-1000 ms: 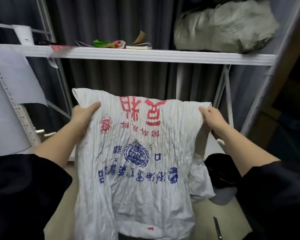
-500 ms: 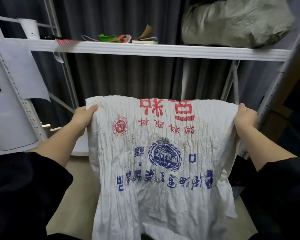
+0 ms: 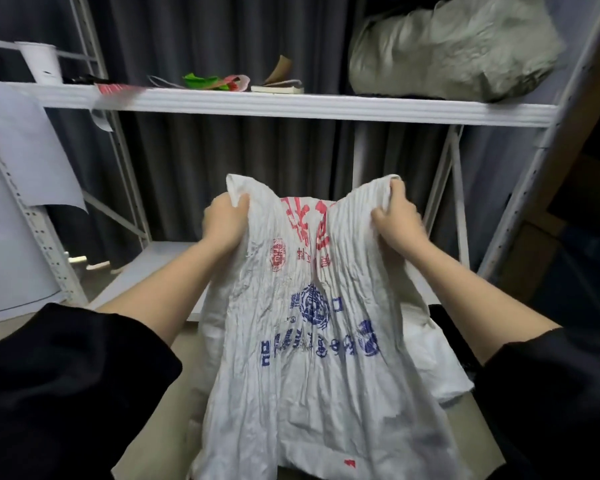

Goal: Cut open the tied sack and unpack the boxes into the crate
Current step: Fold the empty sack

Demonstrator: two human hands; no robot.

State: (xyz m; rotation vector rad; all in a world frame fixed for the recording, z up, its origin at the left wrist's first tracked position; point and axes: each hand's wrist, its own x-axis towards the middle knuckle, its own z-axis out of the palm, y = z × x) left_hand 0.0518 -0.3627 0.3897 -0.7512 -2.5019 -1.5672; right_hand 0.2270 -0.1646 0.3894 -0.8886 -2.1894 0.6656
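Sack held up by its top edge in both hands

Sack (image 3: 312, 341), white and heavily creased, hangs limp in front of the person, printed with red characters near the top and a blue round emblem and a line of blue characters lower down, all of it upside down to the camera. The left hand (image 3: 224, 221) grips the top left corner, with the thumb curled over the front of the cloth and a flap of the corner standing up above it. The right hand (image 3: 394, 220) grips the top right corner with its fingers bunched round gathered cloth. The two hands are near each other, so the top edge sags into a fold between them that hides part of the red print. The lower part of the sack drops down past the bottom of the view, and more white cloth spreads out to the right behind the right forearm. Both forearms are bare, with black sleeves pushed up near the elbows.

Behind the sack stands a white metal rack (image 3: 291, 105) before a dark curtain. On its shelf lie a white roll (image 3: 42, 65) at the left, some green and red scraps (image 3: 215, 81), a small book (image 3: 278, 87) with its cover curled up, and a bulky grey bundle (image 3: 451, 46) at the right. A white sheet (image 3: 25, 147) hangs from the shelf at the left
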